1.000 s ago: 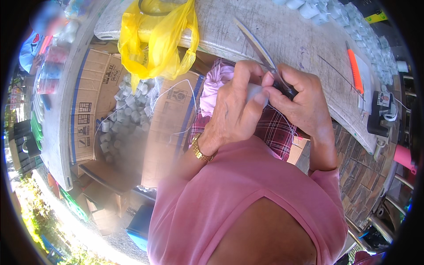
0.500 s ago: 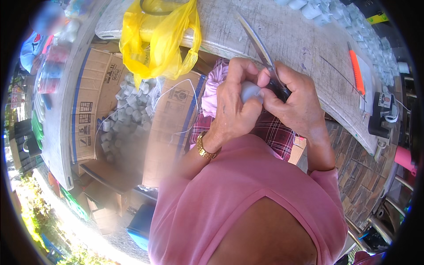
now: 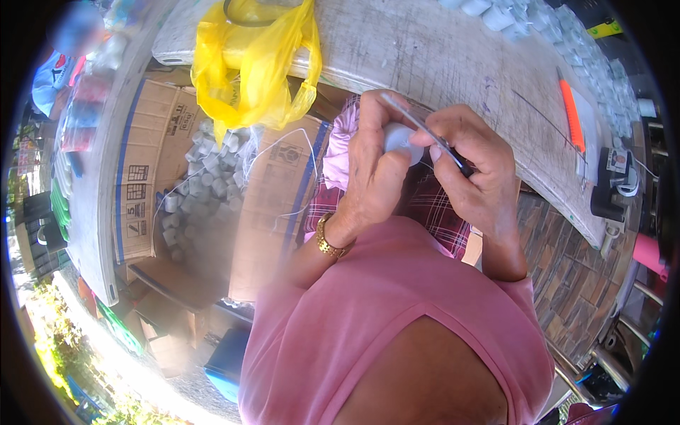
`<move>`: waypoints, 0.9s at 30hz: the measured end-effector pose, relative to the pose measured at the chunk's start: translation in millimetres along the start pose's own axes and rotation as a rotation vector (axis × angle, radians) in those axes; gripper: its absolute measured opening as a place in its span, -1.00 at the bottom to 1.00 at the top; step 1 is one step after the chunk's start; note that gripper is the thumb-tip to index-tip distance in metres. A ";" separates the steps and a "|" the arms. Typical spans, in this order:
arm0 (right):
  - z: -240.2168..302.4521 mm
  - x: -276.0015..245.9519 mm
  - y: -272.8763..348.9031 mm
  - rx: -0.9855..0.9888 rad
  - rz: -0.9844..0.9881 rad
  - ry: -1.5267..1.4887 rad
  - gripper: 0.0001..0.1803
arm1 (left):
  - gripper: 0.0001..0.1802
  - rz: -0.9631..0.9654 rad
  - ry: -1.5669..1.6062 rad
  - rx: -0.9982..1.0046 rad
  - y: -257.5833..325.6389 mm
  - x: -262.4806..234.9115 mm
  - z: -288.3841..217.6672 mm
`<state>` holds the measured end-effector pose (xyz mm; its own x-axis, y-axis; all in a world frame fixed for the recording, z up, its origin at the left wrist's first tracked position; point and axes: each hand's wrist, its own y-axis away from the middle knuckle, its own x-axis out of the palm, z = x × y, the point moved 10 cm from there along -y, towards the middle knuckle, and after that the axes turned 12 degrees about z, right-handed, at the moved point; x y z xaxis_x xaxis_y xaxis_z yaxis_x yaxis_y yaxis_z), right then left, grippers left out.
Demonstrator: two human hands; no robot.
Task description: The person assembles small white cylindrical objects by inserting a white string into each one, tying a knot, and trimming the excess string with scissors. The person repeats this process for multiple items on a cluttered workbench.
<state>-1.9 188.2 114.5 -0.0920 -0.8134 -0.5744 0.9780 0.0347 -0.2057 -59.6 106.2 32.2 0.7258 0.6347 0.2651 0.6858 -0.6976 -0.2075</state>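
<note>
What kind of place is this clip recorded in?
Probably an outdoor home workshop or stall for small handwork: a worn wooden table, an open cardboard box full of small white caps, brick paving, and greenery at the edge.

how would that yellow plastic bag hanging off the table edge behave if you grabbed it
The yellow plastic bag is thin and crumpled, so it would probably be floppy and collapse in the grip. It sags over the edge of the table, so it seems light, though something dark inside may add a little weight.
</note>
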 end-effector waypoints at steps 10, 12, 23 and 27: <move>-3.6 5.6 -1.4 -0.016 0.037 0.058 -0.62 | -0.61 -0.006 0.087 -0.040 -0.1 -0.8 11.6; -8.4 7.6 0.1 -0.019 0.031 0.034 -0.62 | -0.63 0.029 0.222 -0.096 0.2 5.3 14.0; -47.9 -23.6 6.4 0.071 -0.205 -0.726 -0.87 | -0.66 0.069 0.498 -0.258 3.3 13.0 22.8; -28.8 -47.5 4.3 -0.047 -0.420 -0.586 -0.80 | -0.68 0.023 -0.392 0.133 -1.5 9.3 -14.5</move>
<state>1.3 243.7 118.1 -0.3305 -0.9407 0.0769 0.8717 -0.3355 -0.3572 -54.6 108.3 48.7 0.6886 0.7161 -0.1139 0.6518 -0.6802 -0.3354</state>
